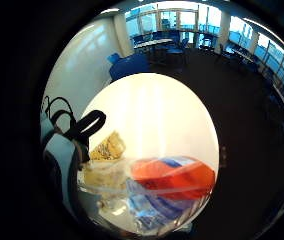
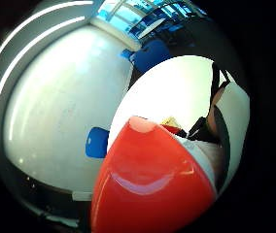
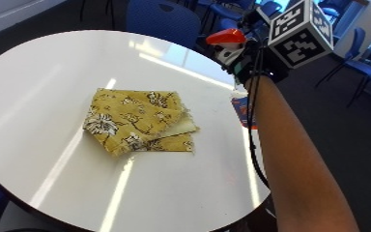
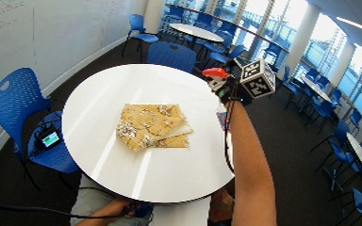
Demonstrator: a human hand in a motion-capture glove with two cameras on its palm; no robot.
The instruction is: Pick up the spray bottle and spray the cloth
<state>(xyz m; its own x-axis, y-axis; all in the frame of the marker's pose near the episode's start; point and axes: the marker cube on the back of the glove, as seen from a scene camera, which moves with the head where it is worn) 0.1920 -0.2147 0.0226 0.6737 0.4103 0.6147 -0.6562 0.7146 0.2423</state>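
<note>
A round white table [image 4: 105, 160] is sitting in the middle of the wide outside view. A blue chair [image 4: 14, 106] is standing at the left, with a small glowing screen [image 4: 49, 139] lying on its seat. More blue chairs [image 4: 168, 55] and another white table [image 4: 196, 32] are waiting near the top by the windows.

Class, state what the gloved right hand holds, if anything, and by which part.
The right hand holds the spray bottle up by its neck, below the orange head.

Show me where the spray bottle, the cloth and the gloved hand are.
spray bottle [image 3: 226, 36]: outside view, on its red nozzle cap.
cloth [image 3: 134, 118]: outside view, on the middle of the folded yellow fabric.
right hand [image 3: 253, 60]: outside view, on the black glove gripping the bottle.
</note>
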